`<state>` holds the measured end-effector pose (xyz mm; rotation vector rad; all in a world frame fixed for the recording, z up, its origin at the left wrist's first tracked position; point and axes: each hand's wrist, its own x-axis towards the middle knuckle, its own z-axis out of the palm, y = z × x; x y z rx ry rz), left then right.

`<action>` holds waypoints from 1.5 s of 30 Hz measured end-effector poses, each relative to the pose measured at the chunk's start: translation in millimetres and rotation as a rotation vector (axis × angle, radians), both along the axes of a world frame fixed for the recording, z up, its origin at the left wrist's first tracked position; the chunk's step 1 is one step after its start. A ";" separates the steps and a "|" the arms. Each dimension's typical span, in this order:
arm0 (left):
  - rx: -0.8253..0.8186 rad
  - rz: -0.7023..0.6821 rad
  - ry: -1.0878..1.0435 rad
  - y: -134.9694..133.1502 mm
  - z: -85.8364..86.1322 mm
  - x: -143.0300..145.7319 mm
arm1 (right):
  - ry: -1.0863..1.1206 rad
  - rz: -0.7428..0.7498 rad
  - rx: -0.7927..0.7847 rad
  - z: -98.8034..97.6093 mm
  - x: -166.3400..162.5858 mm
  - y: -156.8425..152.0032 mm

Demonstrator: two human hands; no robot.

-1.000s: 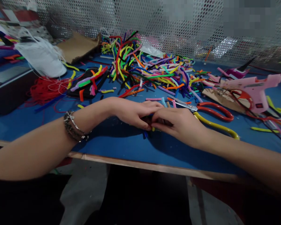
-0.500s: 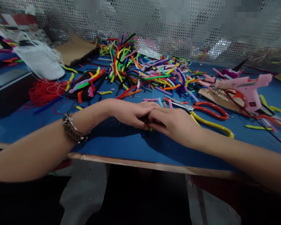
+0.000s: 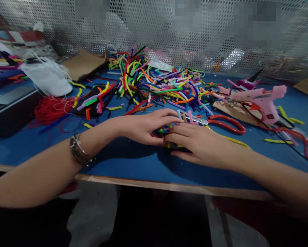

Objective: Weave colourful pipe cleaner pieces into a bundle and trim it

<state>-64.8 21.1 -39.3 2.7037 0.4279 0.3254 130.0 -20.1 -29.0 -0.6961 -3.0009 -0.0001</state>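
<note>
My left hand [image 3: 145, 128] and my right hand [image 3: 195, 142] meet above the front part of the blue table. Between them is a small dark, multicoloured piece [image 3: 164, 130], with blue, green and yellow bits showing. Fingers of both hands curl around it and hide most of it, so its kind is unclear. Just beyond the right hand lie scissors [image 3: 227, 125] with one red and one yellow handle. Short pink, brown and light blue pipe cleaner pieces [image 3: 190, 116] rest by the blades.
A heap of coloured pipe cleaners [image 3: 166, 82] spreads along the back. On the right, a pink glue gun [image 3: 261, 99] stands by brown cardboard [image 3: 228, 111]. Red thread [image 3: 52, 108], a white thread-wrapped bundle [image 3: 46, 77] and a dark case [image 3: 92, 103] occupy the left.
My right hand's fingers have spread and lie flatter over the piece, showing more of its colours. The whole scene sits slightly lower and a little to the left in view.
</note>
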 end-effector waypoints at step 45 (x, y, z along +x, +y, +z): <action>0.051 -0.124 0.102 -10.9 10.3 10.5 | 0.131 -0.193 -0.031 -11.3 10.3 -2.6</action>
